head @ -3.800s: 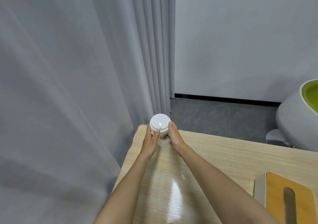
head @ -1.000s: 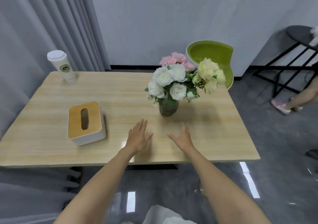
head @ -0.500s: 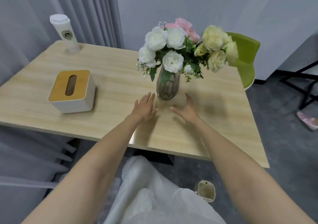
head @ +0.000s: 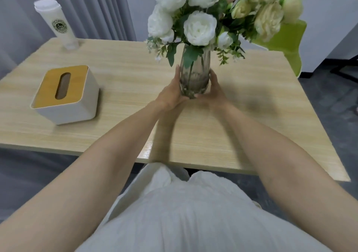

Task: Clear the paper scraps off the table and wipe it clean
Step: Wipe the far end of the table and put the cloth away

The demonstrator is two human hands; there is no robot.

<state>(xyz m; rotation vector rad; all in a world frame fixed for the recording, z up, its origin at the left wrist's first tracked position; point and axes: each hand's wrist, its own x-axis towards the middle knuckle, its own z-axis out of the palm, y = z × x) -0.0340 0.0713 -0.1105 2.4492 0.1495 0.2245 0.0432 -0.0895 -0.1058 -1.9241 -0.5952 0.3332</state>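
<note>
The left hand (head: 170,94) and right hand (head: 215,92) are gripping the glass vase (head: 194,73) between them, fingers curling round its lower body. It is standing upright, long axis vertical, mouth pointing up, on the wooden table (head: 135,73) beneath both hands. The person is probably repositioning it to free the surface for wiping. The next move calls for a level, steady lift. No paper scraps are showing.

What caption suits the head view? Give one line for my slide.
Left grip and right grip hold the ribbed smoky glass vase of white and cream flowers at the pale wooden table.
</note>
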